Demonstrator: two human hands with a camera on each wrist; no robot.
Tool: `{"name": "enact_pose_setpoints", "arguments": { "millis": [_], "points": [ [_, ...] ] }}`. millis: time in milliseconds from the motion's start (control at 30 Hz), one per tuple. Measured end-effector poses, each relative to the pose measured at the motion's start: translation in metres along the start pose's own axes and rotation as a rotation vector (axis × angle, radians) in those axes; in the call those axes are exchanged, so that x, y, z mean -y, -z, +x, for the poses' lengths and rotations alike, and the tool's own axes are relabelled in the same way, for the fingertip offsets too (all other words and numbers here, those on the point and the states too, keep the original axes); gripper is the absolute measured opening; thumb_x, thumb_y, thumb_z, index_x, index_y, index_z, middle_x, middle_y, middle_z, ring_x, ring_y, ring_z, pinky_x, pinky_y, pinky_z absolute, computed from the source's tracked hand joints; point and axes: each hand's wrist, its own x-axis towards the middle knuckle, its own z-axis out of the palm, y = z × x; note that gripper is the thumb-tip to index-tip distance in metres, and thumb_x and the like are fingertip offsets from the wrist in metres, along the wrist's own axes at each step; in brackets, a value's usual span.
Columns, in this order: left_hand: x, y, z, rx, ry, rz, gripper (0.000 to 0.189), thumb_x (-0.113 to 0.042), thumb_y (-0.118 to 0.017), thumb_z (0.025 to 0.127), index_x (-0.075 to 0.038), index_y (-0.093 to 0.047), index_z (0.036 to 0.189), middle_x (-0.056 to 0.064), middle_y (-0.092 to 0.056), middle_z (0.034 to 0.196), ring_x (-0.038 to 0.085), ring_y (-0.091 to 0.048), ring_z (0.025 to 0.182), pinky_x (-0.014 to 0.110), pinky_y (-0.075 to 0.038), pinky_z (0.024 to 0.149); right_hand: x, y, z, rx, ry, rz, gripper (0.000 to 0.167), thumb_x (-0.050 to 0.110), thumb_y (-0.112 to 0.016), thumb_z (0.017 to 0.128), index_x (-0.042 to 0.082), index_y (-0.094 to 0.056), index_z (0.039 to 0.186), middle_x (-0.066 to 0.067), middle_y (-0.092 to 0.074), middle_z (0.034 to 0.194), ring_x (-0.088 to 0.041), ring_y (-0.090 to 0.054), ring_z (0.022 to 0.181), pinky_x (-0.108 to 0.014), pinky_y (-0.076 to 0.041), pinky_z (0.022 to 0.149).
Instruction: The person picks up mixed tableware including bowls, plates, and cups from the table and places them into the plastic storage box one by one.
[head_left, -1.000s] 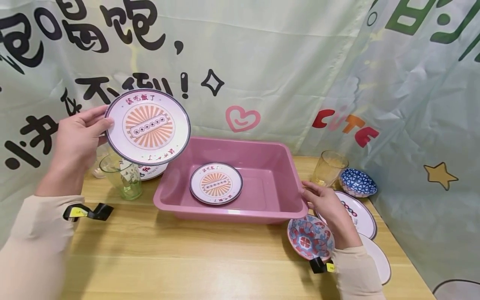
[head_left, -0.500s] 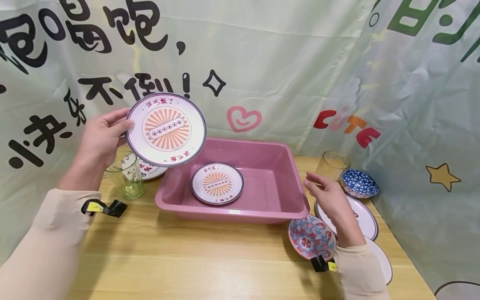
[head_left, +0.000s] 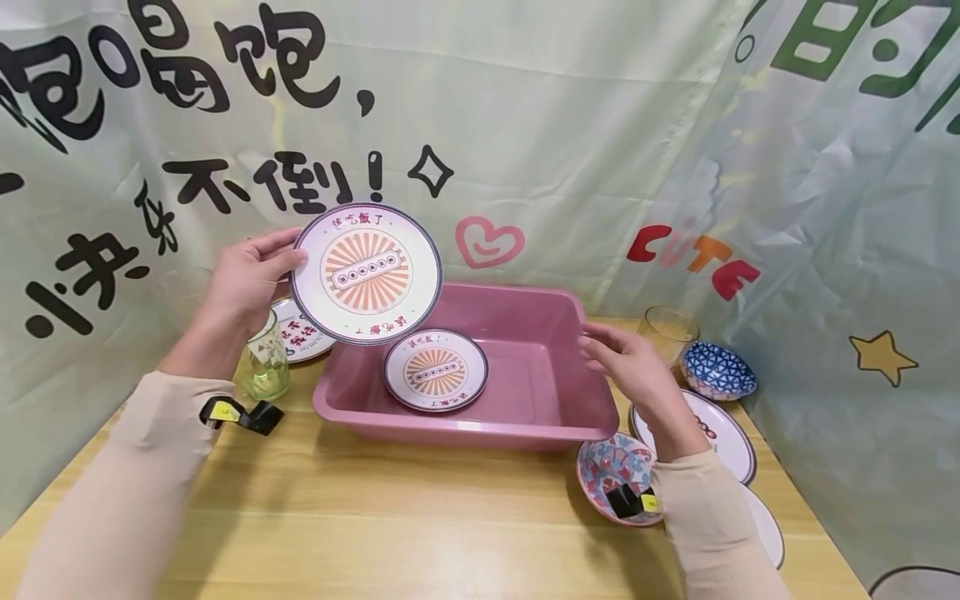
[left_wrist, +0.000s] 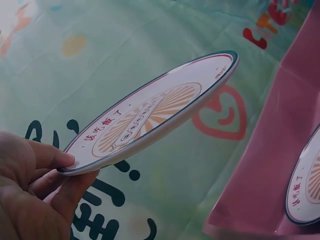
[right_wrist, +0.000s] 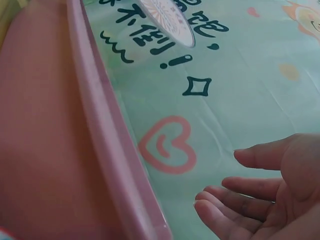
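My left hand [head_left: 243, 283] pinches a round white plate [head_left: 367, 273] by its left edge, thumb on the upper face. This plate has a dark rim, red characters and an orange sunburst. It is tilted in the air, above the left back part of a pink plastic basin [head_left: 525, 375]. Inside the basin, toward the left, lies a matching plate [head_left: 437, 371]. My right hand [head_left: 633, 375] hovers by the basin's right rim. In the right wrist view, that hand [right_wrist: 260, 192] holds nothing, its fingers loosely bent and apart from the rim.
Left of the basin stand a green-tinted glass [head_left: 267, 367] and a plate with red print [head_left: 300, 333]. On the right are an amber glass [head_left: 670, 333], a blue patterned bowl [head_left: 718, 369], a red-blue bowl [head_left: 611, 467] and white plates [head_left: 731, 433]. A printed cloth [head_left: 540, 125] hangs behind.
My left hand has carried the plate right and slightly down, toward the basin. My right hand has left the basin's right rim, lifting and moving slightly left.
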Motion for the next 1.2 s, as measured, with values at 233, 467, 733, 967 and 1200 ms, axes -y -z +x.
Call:
{"name": "enact_pose_setpoints", "arguments": {
  "millis": [233,467,733,967,1200],
  "points": [
    [0.008,-0.009,0.003,0.020,0.012,0.029,0.049,-0.001,-0.061,0.095,0.003,-0.046,0.142,-0.009,-0.071,0.093,0.009,-0.067,0.074,0.023,-0.058,0.064,0.008,-0.011,0.016,0.072,0.027,0.099,0.048,0.021,-0.054,0.102,-0.002,-0.045,0.143,-0.023,-0.053,0.136,-0.036,-0.057,0.118,-0.036,-0.051,0.096],
    [0.018,-0.016,0.009,0.022,0.044,0.050,0.048,0.000,-0.060,0.095,0.003,-0.047,0.141,-0.006,-0.069,0.097,0.009,-0.067,0.077,0.023,-0.058,0.068,0.017,-0.027,0.034,0.112,0.000,0.172,0.047,0.023,-0.058,0.101,-0.001,-0.048,0.141,-0.021,-0.057,0.132,-0.033,-0.060,0.115,-0.035,-0.053,0.092],
    [0.028,-0.032,0.021,0.038,0.092,0.037,0.043,0.000,-0.058,0.096,-0.001,-0.052,0.139,0.001,-0.069,0.103,0.009,-0.067,0.077,0.022,-0.058,0.069,0.030,-0.043,0.055,0.147,0.018,0.209,0.043,0.021,-0.057,0.101,-0.003,-0.051,0.137,-0.024,-0.061,0.123,-0.023,-0.068,0.100,-0.033,-0.056,0.087],
    [0.034,-0.042,0.030,0.023,0.125,0.032,0.043,0.000,-0.059,0.096,-0.003,-0.054,0.139,0.004,-0.067,0.106,0.008,-0.065,0.074,0.020,-0.057,0.065,0.036,-0.054,0.073,0.184,0.013,0.286,0.043,0.025,-0.059,0.100,-0.002,-0.055,0.133,-0.028,-0.060,0.124,-0.035,-0.064,0.108,-0.037,-0.055,0.088],
    [0.044,-0.047,0.034,0.007,0.158,0.026,0.041,-0.001,-0.059,0.096,-0.003,-0.056,0.137,0.009,-0.065,0.114,0.008,-0.064,0.078,0.019,-0.056,0.065,0.038,-0.067,0.084,0.199,-0.046,0.346,0.045,0.029,-0.061,0.098,0.000,-0.056,0.134,-0.025,-0.063,0.122,-0.038,-0.061,0.112,-0.041,-0.053,0.091]
  ]
}}
